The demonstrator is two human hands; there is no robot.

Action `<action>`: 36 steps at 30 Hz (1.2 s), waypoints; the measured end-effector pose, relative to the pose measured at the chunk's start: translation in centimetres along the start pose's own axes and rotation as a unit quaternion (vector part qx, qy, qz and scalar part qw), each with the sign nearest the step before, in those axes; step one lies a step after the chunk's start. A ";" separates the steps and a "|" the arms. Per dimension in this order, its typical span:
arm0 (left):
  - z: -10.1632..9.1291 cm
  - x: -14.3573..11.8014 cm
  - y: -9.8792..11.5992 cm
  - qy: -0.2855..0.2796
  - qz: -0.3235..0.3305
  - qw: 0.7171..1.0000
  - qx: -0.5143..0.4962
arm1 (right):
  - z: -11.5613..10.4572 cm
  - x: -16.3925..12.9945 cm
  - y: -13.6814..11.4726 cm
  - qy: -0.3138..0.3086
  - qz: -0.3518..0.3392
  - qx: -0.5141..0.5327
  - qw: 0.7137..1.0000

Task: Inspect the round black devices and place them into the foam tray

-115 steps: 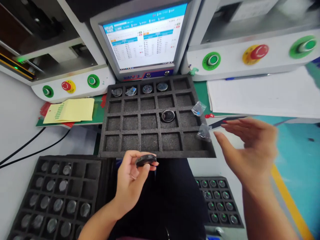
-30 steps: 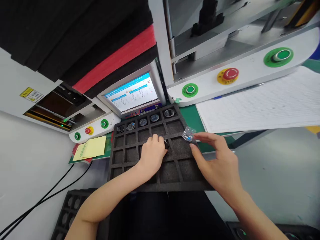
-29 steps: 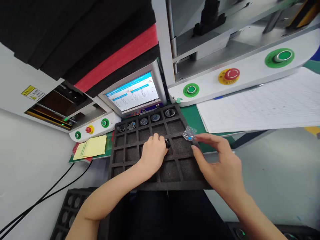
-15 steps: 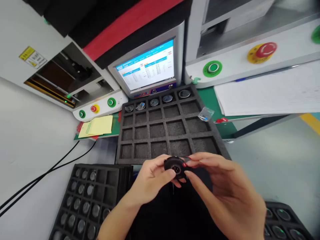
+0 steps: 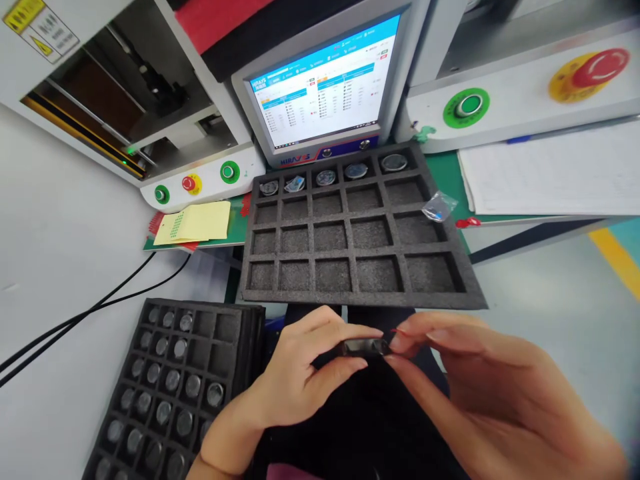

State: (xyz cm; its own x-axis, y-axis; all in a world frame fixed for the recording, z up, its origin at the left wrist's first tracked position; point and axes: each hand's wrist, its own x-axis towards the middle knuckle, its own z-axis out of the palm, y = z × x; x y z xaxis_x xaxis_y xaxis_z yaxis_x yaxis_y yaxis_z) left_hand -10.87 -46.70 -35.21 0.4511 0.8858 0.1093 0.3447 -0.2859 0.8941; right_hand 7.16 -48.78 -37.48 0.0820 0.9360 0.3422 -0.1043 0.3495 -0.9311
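I hold a small black disc (image 5: pixel 364 347) between both hands, low in front of me, just below the near edge of the foam tray (image 5: pixel 360 301). My left hand (image 5: pixel 295 383) pinches its left side, thumb underneath and fingers (image 5: pixel 350 331) on top. My right hand (image 5: pixel 480 393) meets it from the other side, fingertips pressed on the disc's right edge; a bit of red shows at that fingertip contact. The disc lies nearly flat, seen edge-on, so its face is hidden.

The tray rests on the tabletop ahead, its compartments mostly bare, with five round parts (image 5: pixel 356 171) in the far row. A small clear bag (image 5: pixel 438 207) sits at the tray's right rim. Behind the tray stands a monitor (image 5: pixel 323 87) showing tables. Left of it are a yellow pad (image 5: pixel 193 224) and a panel with green and red buttons (image 5: pixel 191 183). A white sheet (image 5: pixel 545 173) lies to the right. At my lower left a second tray (image 5: pixel 227 330) holds many round parts in rows.
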 end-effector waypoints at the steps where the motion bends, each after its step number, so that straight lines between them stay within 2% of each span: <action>1: -0.1 0.0 0.0 -0.006 0.003 1.000 0.002 | -0.2 0.2 -0.1 -0.023 0.003 0.004 1.000; 4: -0.3 0.0 -0.2 -0.023 0.011 1.000 -0.010 | -0.7 0.9 -0.4 -0.078 0.015 0.012 0.997; 7: -0.3 0.0 -0.4 -0.028 0.018 0.999 -0.019 | -0.9 1.2 -0.4 -0.092 0.013 0.010 0.996; 16: -0.2 0.2 -1.0 -0.025 0.021 0.999 -0.022 | -1.0 0.6 0.5 -0.047 -0.018 0.002 0.999; 25: -0.2 0.7 -1.2 -0.046 0.011 0.999 -0.023 | -1.3 2.3 0.2 -0.082 0.009 0.005 0.997; 31: -0.2 1.0 -1.2 -0.033 0.021 0.999 -0.030 | -1.5 1.6 1.0 -0.044 0.008 0.010 0.999; 36: -0.4 1.4 -1.4 -0.039 0.030 0.999 -0.021 | -1.6 2.1 1.0 -0.062 0.018 -0.003 0.998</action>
State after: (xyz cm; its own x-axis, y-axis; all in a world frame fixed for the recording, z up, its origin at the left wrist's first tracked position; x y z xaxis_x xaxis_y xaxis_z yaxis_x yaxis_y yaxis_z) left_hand -11.07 -44.95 -36.11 0.5336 0.8357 0.1298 0.2812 -0.3200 0.9047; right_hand 8.79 -46.52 -37.86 -0.0441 0.9460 0.3211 -0.0989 0.3157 -0.9437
